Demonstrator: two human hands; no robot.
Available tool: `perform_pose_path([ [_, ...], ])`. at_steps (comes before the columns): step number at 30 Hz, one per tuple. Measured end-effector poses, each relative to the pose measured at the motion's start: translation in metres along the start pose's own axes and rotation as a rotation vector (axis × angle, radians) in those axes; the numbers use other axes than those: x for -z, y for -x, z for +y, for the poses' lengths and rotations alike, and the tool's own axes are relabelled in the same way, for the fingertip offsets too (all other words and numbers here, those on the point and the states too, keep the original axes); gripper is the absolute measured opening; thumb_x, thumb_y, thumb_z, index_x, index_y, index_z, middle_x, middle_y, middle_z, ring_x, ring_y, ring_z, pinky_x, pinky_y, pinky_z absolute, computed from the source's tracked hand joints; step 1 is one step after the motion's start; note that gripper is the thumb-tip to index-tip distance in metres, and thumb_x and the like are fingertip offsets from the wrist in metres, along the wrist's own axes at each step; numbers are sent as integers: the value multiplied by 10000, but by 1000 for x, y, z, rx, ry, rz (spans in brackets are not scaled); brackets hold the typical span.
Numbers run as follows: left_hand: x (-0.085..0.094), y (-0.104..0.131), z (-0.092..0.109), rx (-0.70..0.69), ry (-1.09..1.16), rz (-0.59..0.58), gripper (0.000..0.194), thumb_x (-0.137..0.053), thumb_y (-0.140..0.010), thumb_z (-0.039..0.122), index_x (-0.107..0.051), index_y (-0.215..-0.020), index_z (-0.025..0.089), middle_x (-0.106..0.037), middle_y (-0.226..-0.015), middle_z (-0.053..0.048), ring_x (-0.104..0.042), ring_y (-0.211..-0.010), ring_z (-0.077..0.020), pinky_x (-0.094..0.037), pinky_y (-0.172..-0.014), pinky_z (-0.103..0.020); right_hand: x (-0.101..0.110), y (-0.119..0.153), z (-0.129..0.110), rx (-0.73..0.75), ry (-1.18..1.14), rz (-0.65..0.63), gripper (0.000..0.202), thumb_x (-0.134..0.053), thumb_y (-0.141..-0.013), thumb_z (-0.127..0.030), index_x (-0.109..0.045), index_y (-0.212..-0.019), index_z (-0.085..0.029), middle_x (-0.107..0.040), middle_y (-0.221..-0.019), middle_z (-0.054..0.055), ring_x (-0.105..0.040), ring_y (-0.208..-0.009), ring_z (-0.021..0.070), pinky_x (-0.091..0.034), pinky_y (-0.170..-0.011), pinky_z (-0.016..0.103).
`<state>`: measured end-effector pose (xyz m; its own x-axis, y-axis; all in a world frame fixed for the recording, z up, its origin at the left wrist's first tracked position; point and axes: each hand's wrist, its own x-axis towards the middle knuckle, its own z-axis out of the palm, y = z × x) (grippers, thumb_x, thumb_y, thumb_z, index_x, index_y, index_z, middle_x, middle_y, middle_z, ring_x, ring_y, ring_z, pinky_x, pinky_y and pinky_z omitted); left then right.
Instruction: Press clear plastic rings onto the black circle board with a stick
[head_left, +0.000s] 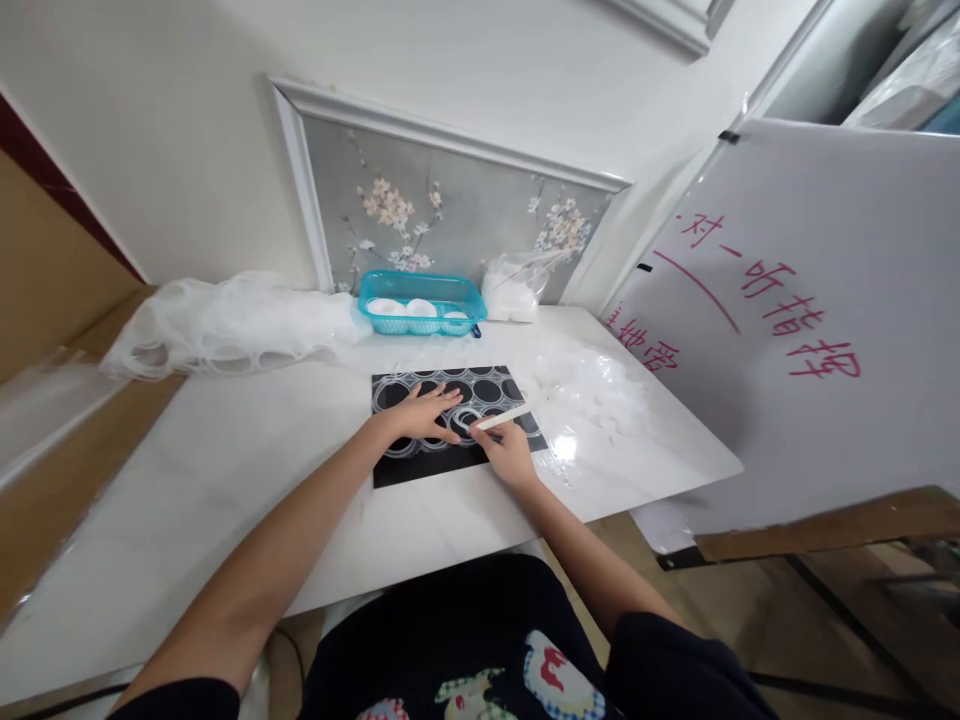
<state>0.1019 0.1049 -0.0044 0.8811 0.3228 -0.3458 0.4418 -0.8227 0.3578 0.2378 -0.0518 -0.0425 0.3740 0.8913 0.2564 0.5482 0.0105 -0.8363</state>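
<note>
A black rectangular mat (427,470) lies on the white table, with a translucent sheet (486,374) on it that shows rows of round outlines. My left hand (421,414) rests flat on the sheet, fingers spread and holding nothing. Just right of it, my right hand (511,455) is closed around a slim white pen-shaped tool (504,416), whose lower end is at one of the circles near the middle of the sheet. The tip is too small to make out.
Behind the mat stands a blue plastic basket (424,326) with white round pieces in it, beside a clear bag (511,290) of white material. Translucent sheeting with round holes (240,325) is heaped at left. Clear scraps (600,385) lie at right, near a whiteboard (840,250).
</note>
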Motion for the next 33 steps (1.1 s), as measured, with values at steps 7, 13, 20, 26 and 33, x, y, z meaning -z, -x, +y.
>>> perform_pose_path([
  [7,-8,-7,-4,15,-28,-31,1012,-530,-816,721,-49,-1585,272,14,-1640,-66,66,-1515,-323,102,-1160,-602,1,-4,3,13,-67,-34,181,-602,-860,-316,-731,-828,-193,-768,-866,44,-717,-753,216,-552,-717,311],
  [13,-7,-7,-4,2,-25,-33,1044,-522,-805,745,-22,-1585,264,34,-1640,-70,96,-1508,-336,111,-1150,-618,1,-3,-3,54,-11,-61,128,-624,-842,-253,-736,-797,-211,-769,-906,37,-715,-858,225,-551,-823,341],
  [20,-6,-7,-3,11,-39,-49,1063,-540,-782,748,-26,-1584,276,39,-1638,-66,97,-1511,-325,118,-1154,-605,1,-2,-3,-17,-65,-43,175,-614,-854,-315,-741,-828,-197,-769,-858,32,-718,-751,216,-553,-701,309],
  [26,-3,-5,1,18,-38,-57,1064,-545,-787,737,-29,-1585,257,51,-1637,-52,86,-1514,-323,117,-1154,-606,0,-3,-5,-7,-30,-54,127,-631,-838,-247,-745,-796,-209,-771,-887,33,-723,-784,219,-558,-747,315],
  [33,-1,-3,4,26,-37,-68,1076,-548,-785,746,-27,-1585,252,59,-1637,-44,95,-1516,-309,124,-1160,-590,0,-2,-5,1,12,-58,130,-624,-843,-223,-751,-811,-221,-772,-906,32,-727,-835,230,-563,-796,337],
])
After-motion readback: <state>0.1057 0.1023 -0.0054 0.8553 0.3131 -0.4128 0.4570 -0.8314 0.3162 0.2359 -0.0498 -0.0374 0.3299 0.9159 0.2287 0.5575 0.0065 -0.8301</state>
